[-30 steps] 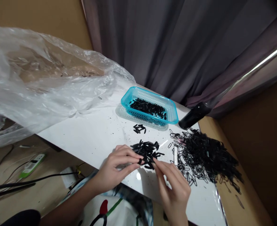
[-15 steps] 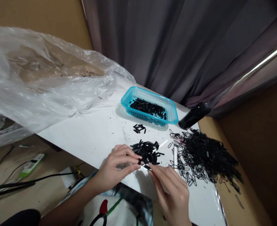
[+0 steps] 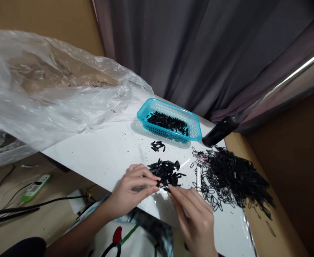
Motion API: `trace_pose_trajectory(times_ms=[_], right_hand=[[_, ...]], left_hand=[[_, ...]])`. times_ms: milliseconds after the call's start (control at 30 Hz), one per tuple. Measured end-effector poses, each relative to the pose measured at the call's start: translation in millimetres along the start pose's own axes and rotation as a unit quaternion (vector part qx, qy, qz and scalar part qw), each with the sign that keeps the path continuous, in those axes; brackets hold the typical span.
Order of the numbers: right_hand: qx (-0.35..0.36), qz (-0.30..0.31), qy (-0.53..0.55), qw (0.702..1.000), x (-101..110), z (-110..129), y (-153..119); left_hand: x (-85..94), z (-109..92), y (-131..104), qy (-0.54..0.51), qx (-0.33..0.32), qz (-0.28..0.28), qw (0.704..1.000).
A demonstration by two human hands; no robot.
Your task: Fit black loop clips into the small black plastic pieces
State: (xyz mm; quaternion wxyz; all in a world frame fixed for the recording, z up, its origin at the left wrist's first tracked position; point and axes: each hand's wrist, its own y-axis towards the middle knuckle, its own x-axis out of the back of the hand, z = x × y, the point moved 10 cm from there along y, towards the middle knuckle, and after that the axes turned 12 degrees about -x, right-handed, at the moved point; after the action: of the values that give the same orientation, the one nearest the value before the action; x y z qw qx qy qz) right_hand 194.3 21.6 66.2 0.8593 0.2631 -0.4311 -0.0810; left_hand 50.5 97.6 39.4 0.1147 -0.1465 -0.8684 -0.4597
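My left hand (image 3: pixel 135 187) is closed in a pinch, with a small black piece (image 3: pixel 158 183) between thumb and fingertips. Close beside it, my right hand (image 3: pixel 192 212) pinches a small black strip (image 3: pixel 167 190). The fingertips nearly meet, and whether the two pieces are joined I cannot tell. Just beyond the fingers lies a pile of short black strips (image 3: pixel 167 169), partly covered by my left hand. A smaller group of black strips (image 3: pixel 158 145) rests farther back. More strips fill the bottom of a blue plastic basket (image 3: pixel 198 132).
A tangled heap of thin black loops (image 3: pixel 237 175) spreads over the right side of the white table (image 3: pixel 92 153). Behind it a dark cylinder (image 3: pixel 221 130) lies tilted near the basket. Clear plastic sheeting (image 3: pixel 66 107) drapes over the left; a grey curtain (image 3: pixel 173 53) hangs behind.
Almost nothing differs. Both hands keep their pinch in the same place, with only a slight shift of the right fingertips over the black strip.
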Motion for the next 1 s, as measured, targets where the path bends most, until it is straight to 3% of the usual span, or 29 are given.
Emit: trace_pose_trajectory(times_ms=[267, 500, 700, 867, 1000], right_hand=[[-0.002, -0.013, -0.021, 1.0, -1, -2, -2], [-0.01, -0.043, 0.026, 0.999, -1, -2, -5], [-0.023, -0.003, 0.091, 0.996, -12, 3, -4], [-0.043, -0.048, 0.08, 0.995, 2, 1, 2], [-0.038, -0.046, 0.059, 0.996, 6, 1, 4]], left_hand=[[-0.8, 0, 0, -0.006, 0.005, 0.003, 1.0], [-1.4, 3, 0, -0.016, 0.021, 0.011, 1.0], [-4.6, 1, 1, -0.021, 0.014, 0.024, 0.999], [-2.0, 1, 1, -0.014, 0.008, 0.007, 1.0], [-1.0, 1, 0, -0.022, 0.004, -0.005, 1.0]])
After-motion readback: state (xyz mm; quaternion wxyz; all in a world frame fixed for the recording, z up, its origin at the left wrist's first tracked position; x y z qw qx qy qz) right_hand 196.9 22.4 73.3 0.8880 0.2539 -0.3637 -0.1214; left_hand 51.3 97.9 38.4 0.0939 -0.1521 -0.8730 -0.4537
